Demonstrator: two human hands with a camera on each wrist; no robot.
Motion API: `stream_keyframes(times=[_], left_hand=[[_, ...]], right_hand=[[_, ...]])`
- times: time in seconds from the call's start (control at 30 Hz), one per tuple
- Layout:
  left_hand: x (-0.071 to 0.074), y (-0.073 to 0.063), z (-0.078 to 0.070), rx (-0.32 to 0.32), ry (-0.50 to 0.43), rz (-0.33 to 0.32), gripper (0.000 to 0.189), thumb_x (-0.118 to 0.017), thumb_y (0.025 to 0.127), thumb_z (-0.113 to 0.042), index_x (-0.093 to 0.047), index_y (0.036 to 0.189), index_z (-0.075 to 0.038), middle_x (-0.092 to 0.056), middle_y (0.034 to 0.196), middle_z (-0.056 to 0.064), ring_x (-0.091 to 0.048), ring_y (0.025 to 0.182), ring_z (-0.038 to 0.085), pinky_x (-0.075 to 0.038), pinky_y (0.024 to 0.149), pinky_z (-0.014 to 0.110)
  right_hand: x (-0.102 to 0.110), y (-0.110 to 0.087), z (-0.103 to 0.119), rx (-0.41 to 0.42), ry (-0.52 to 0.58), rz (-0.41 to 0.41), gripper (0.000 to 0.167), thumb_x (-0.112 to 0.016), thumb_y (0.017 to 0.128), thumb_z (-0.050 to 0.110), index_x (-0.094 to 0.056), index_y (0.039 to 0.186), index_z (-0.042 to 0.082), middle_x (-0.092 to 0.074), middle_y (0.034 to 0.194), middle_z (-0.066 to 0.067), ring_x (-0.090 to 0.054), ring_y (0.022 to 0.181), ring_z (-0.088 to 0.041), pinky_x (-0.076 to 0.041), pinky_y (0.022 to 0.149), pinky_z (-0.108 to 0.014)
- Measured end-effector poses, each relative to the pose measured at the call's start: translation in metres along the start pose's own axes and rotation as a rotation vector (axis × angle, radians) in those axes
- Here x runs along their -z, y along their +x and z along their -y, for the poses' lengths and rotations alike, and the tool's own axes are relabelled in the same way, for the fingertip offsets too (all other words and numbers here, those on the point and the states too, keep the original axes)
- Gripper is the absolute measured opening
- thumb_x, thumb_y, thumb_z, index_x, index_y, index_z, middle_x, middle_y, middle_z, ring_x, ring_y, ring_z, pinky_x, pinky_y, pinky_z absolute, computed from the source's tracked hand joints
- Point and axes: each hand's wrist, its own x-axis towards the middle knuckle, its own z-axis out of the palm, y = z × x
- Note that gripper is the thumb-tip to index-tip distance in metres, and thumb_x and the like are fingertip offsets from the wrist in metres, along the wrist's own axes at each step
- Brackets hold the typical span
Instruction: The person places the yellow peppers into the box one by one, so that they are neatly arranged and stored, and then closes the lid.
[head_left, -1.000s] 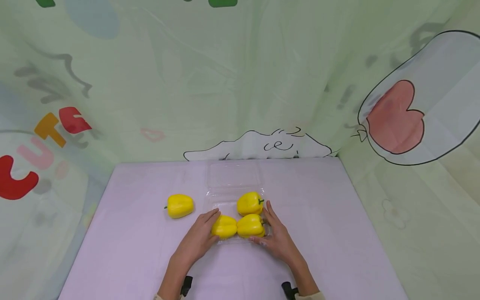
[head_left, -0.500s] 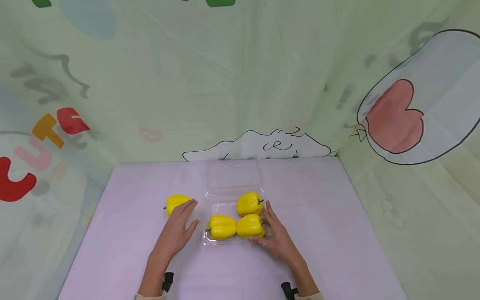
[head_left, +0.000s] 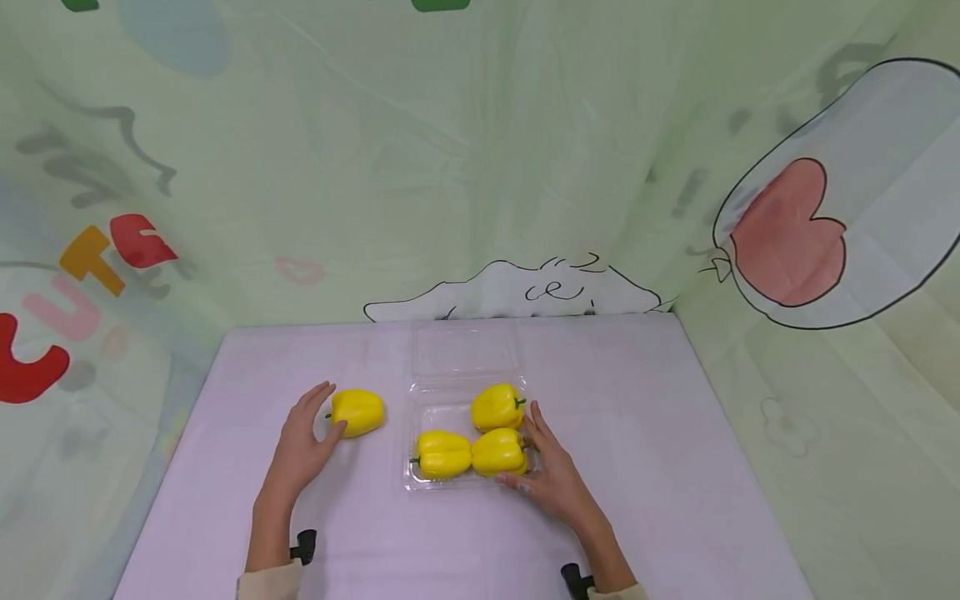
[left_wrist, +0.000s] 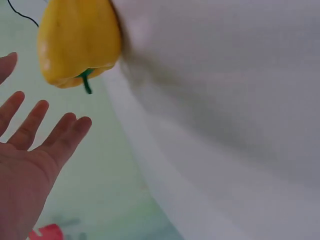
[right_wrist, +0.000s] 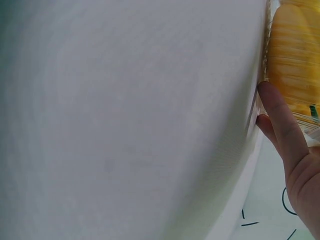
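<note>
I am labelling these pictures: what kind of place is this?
Probably a makeshift recording booth: printed fabric hangs behind and beside a covered table, and black wrist devices are in view.

The lilac-covered table (head_left: 645,450) bears one loose yellow bell pepper (head_left: 359,412) and a clear plastic clamshell container (head_left: 444,416) (lid (head_left: 465,350) laid back).

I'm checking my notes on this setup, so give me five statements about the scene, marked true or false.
1. Three yellow peppers sit in the clear container. True.
2. The left hand is beside the loose pepper. True.
3. The container is closed. False: its lid lies open.
4. Both hands are beside the loose pepper. False: the right hand is at the container's right side.
5. The loose pepper's stem points away from the container. True.
</note>
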Motion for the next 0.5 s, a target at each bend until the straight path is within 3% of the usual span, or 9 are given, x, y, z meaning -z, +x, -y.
stream_keyframes(times=[0.17,0.5], left_hand=[[-0.008,0.003,0.014,0.024,-0.106,0.004,0.069,-0.072,0.101,-0.013,-0.041,0.162,-0.007,-0.033,0.172,0.02,-0.033,0.157,0.047,-0.046,0.118,0.066],[-0.023,0.006,0.027,0.05,-0.184,0.012,0.069,-0.069,0.102,-0.011,-0.036,0.163,-0.006,-0.029,0.174,0.019,-0.037,0.155,0.046,-0.048,0.117,0.064]], right_hand=[[0.001,0.0,-0.001,0.006,-0.011,0.003,0.111,-0.095,0.077,0.038,-0.035,0.166,0.011,-0.013,0.181,-0.008,-0.057,0.145,-0.036,-0.04,0.125,-0.061],[0.0,0.001,-0.001,0.011,-0.012,0.006,0.112,-0.095,0.077,0.037,-0.033,0.167,0.012,-0.012,0.181,-0.008,-0.057,0.144,-0.036,-0.041,0.124,-0.06]])
